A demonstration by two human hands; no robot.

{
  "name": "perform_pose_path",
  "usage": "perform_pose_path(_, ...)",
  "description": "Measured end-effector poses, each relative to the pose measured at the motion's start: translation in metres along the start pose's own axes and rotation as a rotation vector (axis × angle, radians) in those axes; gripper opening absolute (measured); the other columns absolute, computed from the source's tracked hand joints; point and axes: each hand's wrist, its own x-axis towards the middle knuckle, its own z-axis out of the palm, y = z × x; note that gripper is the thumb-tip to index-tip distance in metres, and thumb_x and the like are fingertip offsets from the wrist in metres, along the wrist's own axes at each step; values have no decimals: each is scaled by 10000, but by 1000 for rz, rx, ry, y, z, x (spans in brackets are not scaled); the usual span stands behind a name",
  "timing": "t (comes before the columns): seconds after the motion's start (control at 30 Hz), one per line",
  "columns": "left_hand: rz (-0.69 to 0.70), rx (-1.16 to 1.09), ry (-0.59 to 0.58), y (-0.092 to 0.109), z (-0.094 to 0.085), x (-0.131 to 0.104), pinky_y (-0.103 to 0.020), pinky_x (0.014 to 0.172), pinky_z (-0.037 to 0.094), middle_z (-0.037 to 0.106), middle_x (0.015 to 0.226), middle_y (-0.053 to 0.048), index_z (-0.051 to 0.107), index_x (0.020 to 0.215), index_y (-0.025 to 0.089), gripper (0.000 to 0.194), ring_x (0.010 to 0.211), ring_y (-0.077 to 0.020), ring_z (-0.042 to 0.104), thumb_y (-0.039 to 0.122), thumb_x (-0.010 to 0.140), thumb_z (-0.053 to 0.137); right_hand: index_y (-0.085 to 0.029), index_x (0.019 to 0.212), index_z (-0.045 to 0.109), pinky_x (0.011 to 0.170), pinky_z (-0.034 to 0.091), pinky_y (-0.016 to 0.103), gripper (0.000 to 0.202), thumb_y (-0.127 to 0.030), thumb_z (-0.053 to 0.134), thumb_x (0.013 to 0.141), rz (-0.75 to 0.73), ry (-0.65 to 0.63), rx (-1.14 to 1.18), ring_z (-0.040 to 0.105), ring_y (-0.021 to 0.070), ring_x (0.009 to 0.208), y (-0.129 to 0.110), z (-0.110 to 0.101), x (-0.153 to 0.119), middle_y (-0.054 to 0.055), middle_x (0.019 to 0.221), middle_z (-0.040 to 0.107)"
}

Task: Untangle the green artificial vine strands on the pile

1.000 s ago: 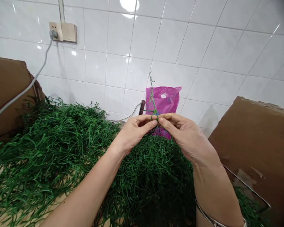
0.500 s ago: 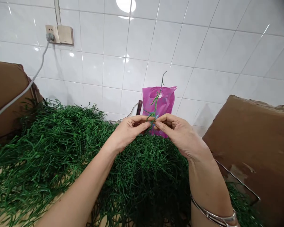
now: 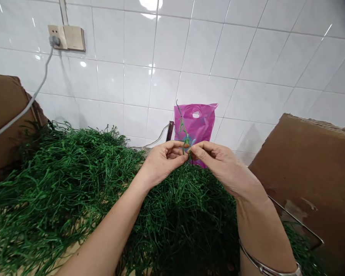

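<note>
White tiled wall backs the head view. Before it, the right hand pinches a green sprig between the two hands; the left hand has its thumb and forefinger slightly parted at it, its grip unclear. Directly behind the hands, a purple bag is partly covered by them. Green stems heap below and left; cardboard stands right of the hands, a white cable far left.
</note>
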Motion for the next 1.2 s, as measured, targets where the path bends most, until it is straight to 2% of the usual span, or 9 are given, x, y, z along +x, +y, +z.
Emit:
perform_pose_path(0.2,113,244,42,8,-4,-4,-301,815,474,696,889,-35,701,1058,137,209,820,-137,604,171,880,597,-204,831,700,687,413,317,223,-423,667,852,-8,-31,-14,549,163,733,-5,-1,-3,13,780,659)
perform_pose_path(0.33,133,275,45,16,-3,-8,-309,850,481,723,956,-51,696,1050,149,200,876,-151,631,184,902,566,-202,821,697,699,405,323,217,-418,721,807,44,-34,108,522,159,728,-9,-2,-6,6,766,636)
perform_pose_path(0.47,233,367,75,25,10,-16,-314,825,486,716,955,-51,664,1026,162,187,868,-161,634,182,918,513,-199,790,667,706,420,315,348,-526,774,742,181,-31,336,510,150,734,-11,-4,-12,0,750,595)
perform_pose_path(0.6,332,538,55,37,19,-34,-308,777,464,673,940,-38,598,973,181,152,830,-156,594,156,927,455,-187,766,636,692,472,316,485,-654,753,707,304,-135,480,570,158,751,-18,-10,-31,32,783,617)
perform_pose_path(0.73,148,424,31,40,17,-64,-298,763,451,582,842,-2,517,916,197,97,780,-144,548,159,926,428,-184,781,640,678,471,278,401,-561,775,752,430,-282,619,569,128,729,-30,-7,-60,22,812,632)
perform_pose_path(0.8,55,351,45,37,16,-82,-295,784,448,558,856,-1,500,913,201,91,806,-145,542,158,928,421,-182,815,639,709,475,281,341,-507,743,804,423,-323,591,591,133,758,-33,1,-76,29,841,655)
perform_pose_path(0.9,-32,240,69,29,15,-106,-289,816,449,572,912,-11,515,936,205,71,859,-149,548,210,950,446,-190,846,611,722,477,293,280,-464,653,882,336,-249,480,610,141,758,-32,18,-98,19,818,656)
perform_pose_path(1.03,-155,11,106,8,14,-124,-288,900,456,627,1043,-27,532,910,202,69,976,-150,584,251,949,503,-195,863,597,690,484,292,196,-386,606,906,280,-133,363,570,135,689,-21,42,-115,-5,751,613)
perform_pose_path(1.2,-399,-302,179,-25,8,-135,-307,881,475,706,996,-4,473,873,206,78,841,-132,664,233,939,504,-201,989,633,707,469,278,158,-336,587,920,299,-166,391,567,139,747,-1,57,-128,-12,784,608)
